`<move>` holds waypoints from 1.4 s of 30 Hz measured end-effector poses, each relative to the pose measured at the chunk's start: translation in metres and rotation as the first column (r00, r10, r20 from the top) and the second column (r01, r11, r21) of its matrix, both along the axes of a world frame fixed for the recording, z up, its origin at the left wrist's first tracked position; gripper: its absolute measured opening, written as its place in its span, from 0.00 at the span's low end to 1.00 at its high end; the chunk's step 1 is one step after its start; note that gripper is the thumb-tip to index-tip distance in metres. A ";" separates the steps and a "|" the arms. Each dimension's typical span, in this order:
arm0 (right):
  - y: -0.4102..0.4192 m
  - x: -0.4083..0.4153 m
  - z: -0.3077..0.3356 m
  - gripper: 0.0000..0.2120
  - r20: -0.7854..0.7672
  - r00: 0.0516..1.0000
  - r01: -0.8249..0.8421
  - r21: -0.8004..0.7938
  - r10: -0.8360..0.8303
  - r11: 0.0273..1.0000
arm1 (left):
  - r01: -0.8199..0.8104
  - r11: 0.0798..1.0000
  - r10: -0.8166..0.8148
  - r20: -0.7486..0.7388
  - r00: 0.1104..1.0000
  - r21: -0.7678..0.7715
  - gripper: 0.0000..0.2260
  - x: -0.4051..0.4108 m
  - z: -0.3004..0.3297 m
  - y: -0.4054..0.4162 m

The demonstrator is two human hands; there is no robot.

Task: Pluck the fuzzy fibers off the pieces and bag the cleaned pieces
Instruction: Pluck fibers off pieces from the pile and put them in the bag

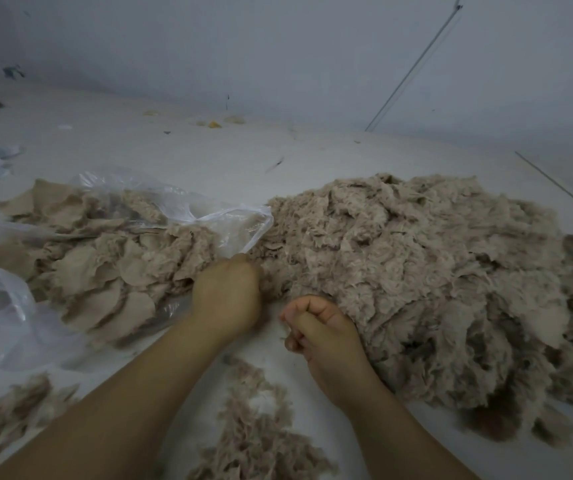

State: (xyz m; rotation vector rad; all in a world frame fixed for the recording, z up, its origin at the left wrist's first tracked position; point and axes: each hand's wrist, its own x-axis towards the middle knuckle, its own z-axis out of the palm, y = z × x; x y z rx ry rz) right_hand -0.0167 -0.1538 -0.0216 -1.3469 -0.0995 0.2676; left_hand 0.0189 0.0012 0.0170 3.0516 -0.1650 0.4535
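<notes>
While the left hand [226, 299] was curled at the edge of the large heap of fuzzy beige pieces [416, 271] at centre right, what it gripped could not be told. A few thin fibres were pinched in the bent fingers of the right hand [319, 327]. Smooth cleaned beige pieces [105, 271] were spread over the crumpled clear plastic bag [229, 223] at centre left, and plucked fluff [254, 427] was strewn along the bottom

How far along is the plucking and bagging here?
Roughly midway. Done: smooth cleaned pieces fill the clear plastic bag, and plucked fibers lie on the table. In hand: the left hand reaches into the pile's edge; the right hand is curled, contents unclear. Left: a large fuzzy pile.
</notes>
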 end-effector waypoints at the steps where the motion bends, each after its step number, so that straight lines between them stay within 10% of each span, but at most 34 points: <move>1: 0.000 0.000 0.000 0.04 -0.001 1.000 0.002 -0.005 -0.002 1.000 | 0.012 0.999 -0.012 0.017 1.000 -0.052 0.04 -0.003 0.001 0.000; 9: 0.003 0.004 0.001 0.13 0.054 0.996 -0.075 -0.012 0.075 0.997 | 0.115 0.632 -0.231 -0.045 0.972 -0.766 0.17 -0.036 0.017 -0.012; 15: 0.001 0.001 0.001 0.07 0.071 0.997 -0.031 -0.016 0.032 0.999 | -0.106 0.218 -0.211 -0.153 0.966 -0.970 0.12 -0.042 0.014 -0.010; 19: -0.001 0.002 0.001 0.09 0.002 1.000 0.015 0.097 -0.015 0.995 | -0.149 0.103 -0.252 -0.171 0.953 -0.983 0.13 -0.045 0.012 -0.006; 25: 0.000 0.000 0.001 0.16 -0.021 0.999 0.027 0.115 -0.025 0.993 | -0.138 0.160 -0.391 -0.191 0.900 -0.977 0.04 -0.054 0.016 -0.003; 31: 0.000 0.001 0.001 0.08 -0.028 0.997 0.069 0.144 -0.066 0.987 | 0.005 0.323 -0.171 -0.053 0.984 -0.946 0.08 -0.052 0.011 -0.003; 38: 0.002 0.001 0.004 0.18 0.045 0.999 -0.016 0.084 0.012 0.996 | 0.305 0.662 -0.227 0.205 0.952 -0.684 0.11 -0.058 0.004 -0.012; 42: 0.000 0.001 0.002 0.09 0.031 0.999 -0.034 0.139 0.030 0.990 | 0.256 0.517 -0.256 0.138 0.957 -0.817 0.06 -0.059 0.001 -0.009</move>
